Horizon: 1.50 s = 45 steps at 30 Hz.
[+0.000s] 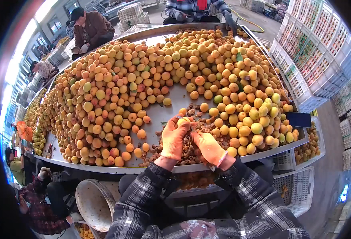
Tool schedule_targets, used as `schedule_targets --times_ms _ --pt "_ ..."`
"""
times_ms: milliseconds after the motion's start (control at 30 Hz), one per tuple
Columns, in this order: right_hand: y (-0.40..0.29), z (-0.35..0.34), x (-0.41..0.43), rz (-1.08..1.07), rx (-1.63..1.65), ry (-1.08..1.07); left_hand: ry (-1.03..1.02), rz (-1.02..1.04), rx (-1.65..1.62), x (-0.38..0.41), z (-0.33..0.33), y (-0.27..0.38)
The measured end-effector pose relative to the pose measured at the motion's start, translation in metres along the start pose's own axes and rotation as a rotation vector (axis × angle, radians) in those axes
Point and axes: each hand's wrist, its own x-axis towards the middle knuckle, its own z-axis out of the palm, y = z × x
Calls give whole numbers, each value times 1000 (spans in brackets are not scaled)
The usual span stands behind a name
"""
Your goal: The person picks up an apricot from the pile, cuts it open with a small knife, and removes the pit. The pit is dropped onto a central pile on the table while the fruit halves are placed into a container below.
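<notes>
My left hand (174,138), in an orange knit glove, is closed around a yellow apricot (183,121) above the near edge of a metal sorting table (177,92). A small, shiny, thin edge shows by this apricot; I cannot tell what it is. Close beside it on the right is my right hand (209,147), also gloved in orange, its fingers bent and pointing toward the left hand. Whether it grips anything is hidden. Beneath both hands lies a heap of brown apricot pits (185,155). Whole apricots (103,98) are piled to the left, behind and to the right.
A dark phone (298,119) rests at the table's right corner. Below the table's edge are a crate of apricot halves (198,180) and a white bucket (93,203). Stacked white crates (316,56) rise at right. A co-worker's gloved hand (230,24) reaches the far edge.
</notes>
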Motion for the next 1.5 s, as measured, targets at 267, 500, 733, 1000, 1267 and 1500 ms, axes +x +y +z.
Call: schedule_targets --times_ms 267,500,733,1000,1267,1500 --pt "-11 -6 -4 336 561 -177 -49 -12 -44 3 -7 -6" --pt "5 3 2 -176 -428 183 -96 -225 -383 5 -16 -7" --pt "-1 5 3 -104 -663 215 -103 -52 -101 3 -8 4" --pt "-5 -2 0 -122 -133 79 -61 12 27 2 2 5" --pt "-25 -10 -3 -361 -273 466 -210 12 -114 0 -10 -13" --pt "-5 3 13 -432 -193 463 -99 108 242 -10 0 -27"
